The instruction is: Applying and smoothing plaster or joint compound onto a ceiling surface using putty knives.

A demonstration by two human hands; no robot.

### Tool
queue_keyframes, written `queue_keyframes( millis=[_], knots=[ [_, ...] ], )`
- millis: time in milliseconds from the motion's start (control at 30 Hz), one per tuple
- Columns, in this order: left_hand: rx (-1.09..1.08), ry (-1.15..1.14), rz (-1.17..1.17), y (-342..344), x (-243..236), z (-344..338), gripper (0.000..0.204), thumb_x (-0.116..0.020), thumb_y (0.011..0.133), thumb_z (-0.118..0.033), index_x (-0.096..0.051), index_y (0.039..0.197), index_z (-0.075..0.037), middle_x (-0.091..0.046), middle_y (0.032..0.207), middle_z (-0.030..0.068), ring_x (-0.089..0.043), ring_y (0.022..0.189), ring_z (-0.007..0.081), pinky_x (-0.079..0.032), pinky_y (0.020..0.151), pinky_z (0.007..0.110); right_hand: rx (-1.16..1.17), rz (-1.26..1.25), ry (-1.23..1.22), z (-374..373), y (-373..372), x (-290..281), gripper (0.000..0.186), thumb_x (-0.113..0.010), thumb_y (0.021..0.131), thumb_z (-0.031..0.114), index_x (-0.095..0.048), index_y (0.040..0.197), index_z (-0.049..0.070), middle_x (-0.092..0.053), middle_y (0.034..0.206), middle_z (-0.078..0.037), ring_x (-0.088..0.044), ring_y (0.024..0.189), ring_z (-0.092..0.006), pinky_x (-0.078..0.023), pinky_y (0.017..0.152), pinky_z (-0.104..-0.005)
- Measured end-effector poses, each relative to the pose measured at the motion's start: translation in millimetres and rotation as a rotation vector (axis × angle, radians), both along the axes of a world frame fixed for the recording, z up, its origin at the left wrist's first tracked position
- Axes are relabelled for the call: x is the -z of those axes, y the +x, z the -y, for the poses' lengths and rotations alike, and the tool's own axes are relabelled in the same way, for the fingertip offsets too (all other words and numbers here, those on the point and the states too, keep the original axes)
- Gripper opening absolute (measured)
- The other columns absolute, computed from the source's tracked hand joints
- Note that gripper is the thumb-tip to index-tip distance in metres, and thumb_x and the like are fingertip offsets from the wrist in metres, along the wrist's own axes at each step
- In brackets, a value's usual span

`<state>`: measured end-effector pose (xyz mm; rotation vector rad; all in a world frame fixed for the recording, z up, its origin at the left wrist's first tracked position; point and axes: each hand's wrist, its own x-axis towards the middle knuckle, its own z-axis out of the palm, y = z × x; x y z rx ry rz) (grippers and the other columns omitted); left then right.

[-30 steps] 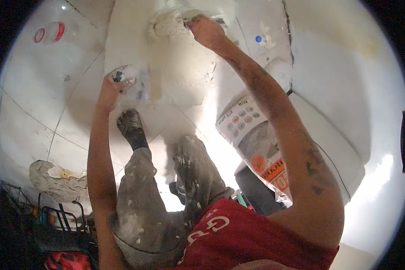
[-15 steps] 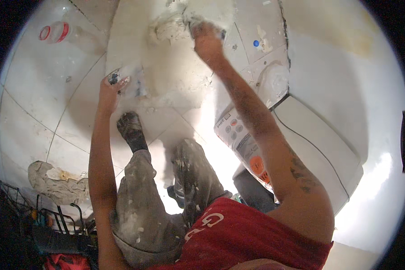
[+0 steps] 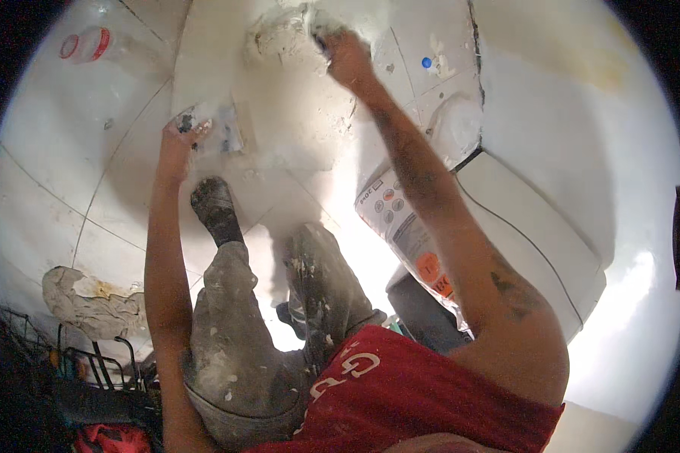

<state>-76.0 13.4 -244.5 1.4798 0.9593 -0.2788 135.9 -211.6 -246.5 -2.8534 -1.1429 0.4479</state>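
My left hand (image 3: 183, 134) grips a plaster-smeared flat tool (image 3: 219, 128), pale with dark patches, at the left side of a pale, plaster-covered panel (image 3: 279, 121). Higher up and to the right, my right hand (image 3: 342, 57) is closed on a dark tool (image 3: 323, 39), partly hidden by the fingers and blurred, beside a rough lump of white plaster (image 3: 279, 34) on that panel. A whitish haze softens the middle of the picture. My foot (image 3: 213, 204) in a dark sock lies below my left hand.
A clear plastic bottle (image 3: 85, 45) lies at upper left, a blue cap (image 3: 427, 63) at upper right. A printed sack (image 3: 389, 234) leans by a white, box-like object (image 3: 536, 241). Crumpled grey material (image 3: 91, 302) and a black wire rack (image 3: 83, 355) are at lower left.
My right hand moved down and right, then back up slightly, with its grip tilted differently. My left hand shifted slightly left, still holding its tool. The whole view shifted slightly.
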Motion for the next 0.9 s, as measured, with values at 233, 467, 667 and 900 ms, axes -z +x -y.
queue_keyframes(
  millis=[233,467,667,900],
  knots=[
    [-0.004,-0.294,0.079,3.8,-0.8,-2.4,0.038,-0.063,0.067,-0.01,-0.047,0.099,0.004,-0.055,0.086,0.0088,-0.053,0.075,0.0148,-0.044,0.066,0.027,-0.145,-0.381,-0.107,8.6,-25.6,-1.8,0.039,-0.052,0.059,0.004,-0.053,0.097,0.005,-0.049,0.089,-0.016,-0.048,0.09,-0.0308,-0.041,0.078,-0.0385],
    [0.138,-0.043,0.062,-1.4,8.8,0.2,0.036,-0.06,0.068,-0.008,-0.046,0.1,0.003,-0.055,0.086,0.0069,-0.054,0.076,0.0136,-0.044,0.065,0.027,-0.019,-0.028,0.083,-15.2,32.0,-14.6,0.037,-0.05,0.055,-0.002,-0.057,0.091,0.006,-0.053,0.089,-0.016,-0.05,0.086,-0.0298,-0.041,0.075,-0.0375],
    [-0.047,-0.254,-0.027,13.4,-10.1,-6.0,0.034,-0.061,0.067,-0.007,-0.049,0.098,0.0,-0.055,0.083,0.0049,-0.053,0.075,0.0119,-0.043,0.063,0.025,-0.126,-0.143,-0.153,-6.3,-32.7,-1.4,0.039,-0.053,0.058,0.002,-0.055,0.097,0.008,-0.05,0.102,-0.013,-0.045,0.097,-0.0267,-0.037,0.084,-0.0376],
    [0.083,-0.263,0.123,31.5,1.3,-2.5,0.038,-0.06,0.068,-0.011,-0.048,0.103,-0.001,-0.056,0.084,0.0052,-0.053,0.074,0.0129,-0.042,0.066,0.025,-0.002,-0.185,0.027,0.5,46.6,-15.6,0.031,-0.049,0.057,0.001,-0.059,0.086,0.006,-0.055,0.085,-0.015,-0.052,0.083,-0.0289,-0.042,0.075,-0.0367]
  ],
)
